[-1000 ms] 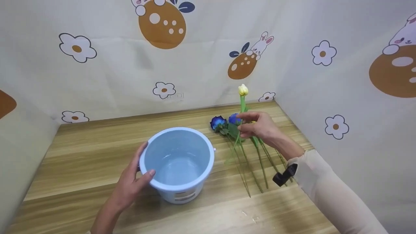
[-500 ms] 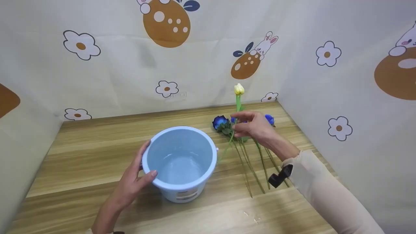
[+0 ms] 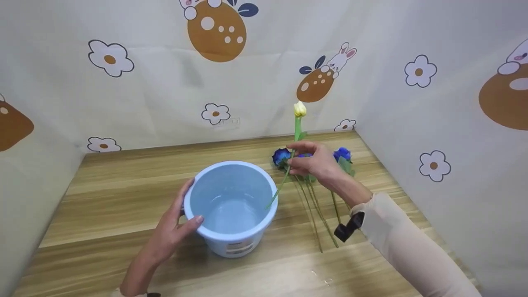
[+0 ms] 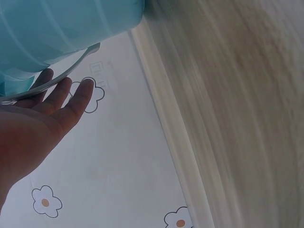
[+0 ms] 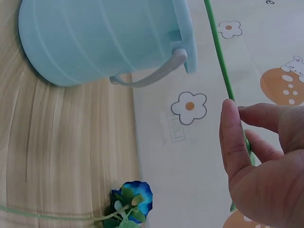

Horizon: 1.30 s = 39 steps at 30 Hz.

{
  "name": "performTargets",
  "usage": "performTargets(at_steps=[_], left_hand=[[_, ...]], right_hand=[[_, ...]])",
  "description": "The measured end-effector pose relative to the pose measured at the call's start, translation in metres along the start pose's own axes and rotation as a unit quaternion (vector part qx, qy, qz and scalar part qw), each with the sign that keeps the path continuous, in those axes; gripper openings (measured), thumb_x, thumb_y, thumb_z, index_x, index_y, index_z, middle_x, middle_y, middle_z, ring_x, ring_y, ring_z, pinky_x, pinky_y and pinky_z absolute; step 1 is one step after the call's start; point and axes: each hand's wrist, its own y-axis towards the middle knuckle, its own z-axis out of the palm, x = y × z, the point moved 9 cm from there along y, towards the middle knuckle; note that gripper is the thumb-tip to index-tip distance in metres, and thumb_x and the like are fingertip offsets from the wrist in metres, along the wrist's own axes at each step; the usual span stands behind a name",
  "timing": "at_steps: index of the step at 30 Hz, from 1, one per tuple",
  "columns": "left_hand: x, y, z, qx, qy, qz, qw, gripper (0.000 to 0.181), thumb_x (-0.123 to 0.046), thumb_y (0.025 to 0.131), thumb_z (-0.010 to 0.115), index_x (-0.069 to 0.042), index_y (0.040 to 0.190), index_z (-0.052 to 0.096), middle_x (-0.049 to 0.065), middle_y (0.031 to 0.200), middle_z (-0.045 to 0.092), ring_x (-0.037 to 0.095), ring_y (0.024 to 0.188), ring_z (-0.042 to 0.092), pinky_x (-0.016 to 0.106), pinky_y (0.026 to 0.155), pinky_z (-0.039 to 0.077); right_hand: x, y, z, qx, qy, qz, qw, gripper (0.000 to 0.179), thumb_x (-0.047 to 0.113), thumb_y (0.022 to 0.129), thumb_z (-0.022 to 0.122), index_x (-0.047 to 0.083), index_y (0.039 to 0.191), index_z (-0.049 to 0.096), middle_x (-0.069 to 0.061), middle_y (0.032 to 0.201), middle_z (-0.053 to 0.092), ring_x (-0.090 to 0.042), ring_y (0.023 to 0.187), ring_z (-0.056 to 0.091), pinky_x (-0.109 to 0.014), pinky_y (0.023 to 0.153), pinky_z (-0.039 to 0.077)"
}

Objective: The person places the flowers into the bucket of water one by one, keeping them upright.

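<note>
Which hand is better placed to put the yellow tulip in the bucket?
Probably the right hand: it pinches the yellow tulip by its stem, whose lower end shows over the rim of the bucket in the head view. The left hand is occupied holding the bucket's side.

No text readable. Bucket (image 3: 231,206): printed label (image 3: 239,247) on outer side, facing tabletop (image 3: 123,198) near edge; small pale and dark bands, lettering too small and blurred, brand and numbers can't be made out. Wall cloth (image 3: 161,82): faint square outlines (image 3: 234,121) just above tabletop far edge, showing in head and both wrist views; no legible characters. Right wrist view, top edge: small dark curl (image 5: 270,2) on same cloth, partly cut off; can't tell if letter.
</note>
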Motion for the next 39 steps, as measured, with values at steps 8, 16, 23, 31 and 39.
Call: performTargets(at_steps=[8, 16, 23, 31, 39], left_hand=[[0.003, -0.002, 0.000, -0.001, -0.008, -0.007, 0.9999, 0.087, -0.034, 0.097, 0.066, -0.028, 0.170, 0.020, 0.016, 0.173, 0.029, 0.047, 0.143, 0.049, 0.059, 0.102, 0.057], [-0.001, 0.000, 0.000, 0.000, -0.003, 0.001, 1.0000, 0.085, -0.033, 0.097, 0.065, -0.026, 0.170, 0.021, 0.014, 0.172, 0.031, 0.042, 0.145, 0.048, 0.059, 0.108, 0.053], [-0.002, 0.001, 0.001, 0.002, -0.004, 0.004, 1.0000, 0.085, -0.034, 0.097, 0.065, -0.027, 0.170, 0.021, 0.012, 0.173, 0.031, 0.040, 0.146, 0.047, 0.063, 0.111, 0.050], [0.000, 0.001, 0.000, -0.002, -0.001, 0.000, 1.0000, 0.086, -0.035, 0.097, 0.066, -0.027, 0.170, 0.021, 0.012, 0.172, 0.033, 0.040, 0.145, 0.049, 0.061, 0.110, 0.050], [0.001, -0.001, 0.000, -0.006, -0.016, -0.004, 0.9998, 0.086, -0.033, 0.096, 0.067, -0.027, 0.169, 0.022, 0.015, 0.170, 0.035, 0.044, 0.139, 0.052, 0.053, 0.098, 0.060]], right_hand=[[0.007, 0.002, 0.020, 0.005, 0.010, -0.020, 0.9997, 0.047, -0.005, 0.091, 0.075, 0.005, 0.136, 0.068, -0.016, 0.121, 0.056, -0.017, 0.079, 0.073, -0.033, 0.080, 0.066], [0.019, 0.002, 0.038, 0.004, 0.016, -0.061, 0.9980, 0.047, -0.010, 0.087, 0.075, 0.003, 0.132, 0.070, -0.012, 0.109, 0.057, -0.018, 0.079, 0.074, -0.033, 0.076, 0.067], [0.027, 0.002, 0.057, 0.022, -0.010, -0.077, 0.9967, 0.046, -0.009, 0.088, 0.072, 0.005, 0.132, 0.070, -0.016, 0.114, 0.059, -0.018, 0.081, 0.071, -0.036, 0.078, 0.067], [0.036, 0.000, 0.078, 0.041, -0.038, -0.110, 0.9923, 0.044, -0.010, 0.089, 0.071, 0.004, 0.131, 0.069, -0.016, 0.123, 0.057, -0.020, 0.086, 0.074, -0.035, 0.077, 0.067], [0.041, -0.001, 0.093, 0.044, -0.059, -0.130, 0.9887, 0.043, -0.007, 0.089, 0.075, 0.005, 0.130, 0.070, -0.016, 0.124, 0.060, -0.022, 0.091, 0.074, -0.037, 0.077, 0.067]])
